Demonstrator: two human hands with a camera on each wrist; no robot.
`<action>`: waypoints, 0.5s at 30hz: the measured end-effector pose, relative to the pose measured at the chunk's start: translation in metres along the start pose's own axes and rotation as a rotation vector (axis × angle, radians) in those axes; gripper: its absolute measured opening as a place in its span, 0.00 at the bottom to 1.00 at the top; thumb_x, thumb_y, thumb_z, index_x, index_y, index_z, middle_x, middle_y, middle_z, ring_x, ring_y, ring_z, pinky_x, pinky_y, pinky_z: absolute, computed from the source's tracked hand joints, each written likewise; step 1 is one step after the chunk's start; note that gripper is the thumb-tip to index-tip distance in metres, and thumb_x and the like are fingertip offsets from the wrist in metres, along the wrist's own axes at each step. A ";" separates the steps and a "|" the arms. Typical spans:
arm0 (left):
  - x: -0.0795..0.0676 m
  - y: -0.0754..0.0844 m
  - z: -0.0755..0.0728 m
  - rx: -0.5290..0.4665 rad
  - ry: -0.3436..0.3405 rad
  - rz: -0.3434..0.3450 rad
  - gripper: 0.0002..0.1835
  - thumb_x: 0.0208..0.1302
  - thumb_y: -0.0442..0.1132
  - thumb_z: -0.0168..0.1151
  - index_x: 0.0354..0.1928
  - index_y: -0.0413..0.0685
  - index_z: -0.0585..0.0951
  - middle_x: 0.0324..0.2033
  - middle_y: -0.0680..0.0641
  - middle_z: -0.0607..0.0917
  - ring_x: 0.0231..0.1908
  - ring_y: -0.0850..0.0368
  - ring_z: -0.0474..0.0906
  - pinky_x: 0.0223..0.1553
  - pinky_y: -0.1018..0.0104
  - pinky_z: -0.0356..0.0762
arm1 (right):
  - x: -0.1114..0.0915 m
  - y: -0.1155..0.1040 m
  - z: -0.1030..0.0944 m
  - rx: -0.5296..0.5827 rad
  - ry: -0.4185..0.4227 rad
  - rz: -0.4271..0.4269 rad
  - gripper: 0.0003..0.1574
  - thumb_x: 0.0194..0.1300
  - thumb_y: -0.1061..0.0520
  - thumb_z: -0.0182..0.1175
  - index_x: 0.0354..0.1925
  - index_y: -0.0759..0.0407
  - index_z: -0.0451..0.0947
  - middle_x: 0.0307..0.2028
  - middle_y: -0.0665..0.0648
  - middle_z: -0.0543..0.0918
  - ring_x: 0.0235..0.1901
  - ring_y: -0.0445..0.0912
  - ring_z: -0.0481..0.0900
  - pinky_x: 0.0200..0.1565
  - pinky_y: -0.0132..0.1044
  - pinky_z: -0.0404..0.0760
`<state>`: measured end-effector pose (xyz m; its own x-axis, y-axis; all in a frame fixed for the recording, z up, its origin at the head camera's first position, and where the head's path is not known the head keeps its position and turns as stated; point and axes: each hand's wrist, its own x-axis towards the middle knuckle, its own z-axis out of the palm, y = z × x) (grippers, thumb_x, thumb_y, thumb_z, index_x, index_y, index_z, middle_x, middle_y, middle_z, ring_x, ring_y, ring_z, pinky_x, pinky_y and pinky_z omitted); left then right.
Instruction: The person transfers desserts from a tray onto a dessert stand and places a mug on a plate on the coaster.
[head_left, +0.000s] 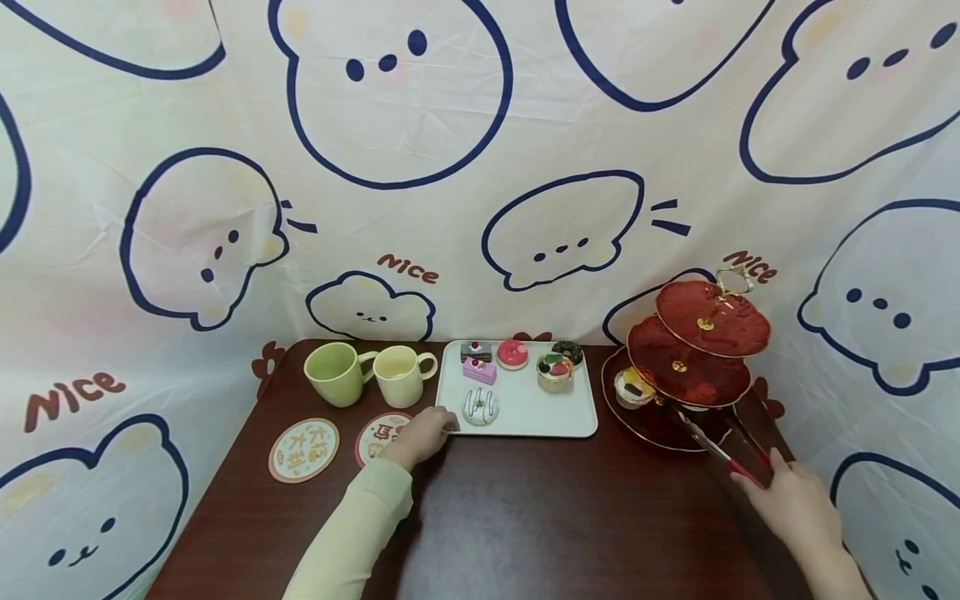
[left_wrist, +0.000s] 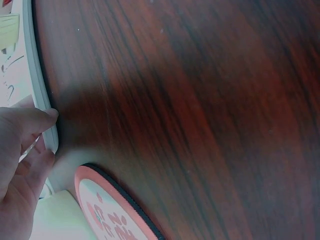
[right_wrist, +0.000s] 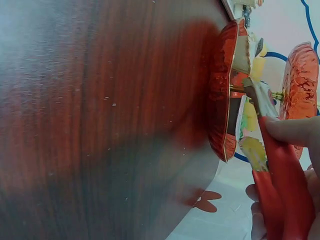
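Observation:
My left hand (head_left: 426,435) pinches the front left corner of a white tray (head_left: 528,423); in the left wrist view the thumb lies over the tray's rim (left_wrist: 42,90). On the tray are a white striped donut (head_left: 480,406), a pink donut (head_left: 512,354), a dark donut (head_left: 567,351), a fruit tart (head_left: 555,372) and two small cake slices. My right hand (head_left: 798,500) grips red-handled tongs (right_wrist: 285,185). Their spread tips reach over the bottom plate of a red three-tier stand (head_left: 697,333), around a pastry partly hidden there. A cupcake (head_left: 633,389) sits on that plate's left side.
A green mug (head_left: 335,375) and a pale yellow mug (head_left: 400,377) stand at the back left. Two round coasters (head_left: 303,450) lie in front of them, one partly behind my left hand. A patterned cloth (head_left: 390,225) hangs close behind the dark wooden table (head_left: 570,517).

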<state>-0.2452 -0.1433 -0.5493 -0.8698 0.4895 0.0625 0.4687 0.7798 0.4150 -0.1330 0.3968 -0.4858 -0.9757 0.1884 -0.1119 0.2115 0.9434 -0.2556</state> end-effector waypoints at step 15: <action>0.000 0.000 -0.001 -0.008 0.000 -0.005 0.10 0.58 0.19 0.62 0.36 0.40 0.86 0.33 0.44 0.84 0.39 0.46 0.82 0.44 0.51 0.82 | -0.024 -0.008 0.012 0.034 0.068 -0.029 0.59 0.64 0.29 0.63 0.60 0.83 0.67 0.48 0.84 0.73 0.45 0.75 0.73 0.40 0.73 0.77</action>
<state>-0.2455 -0.1435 -0.5483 -0.8721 0.4855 0.0608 0.4633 0.7792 0.4223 -0.1110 0.3811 -0.4924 -0.9828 0.1804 -0.0390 0.1839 0.9391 -0.2903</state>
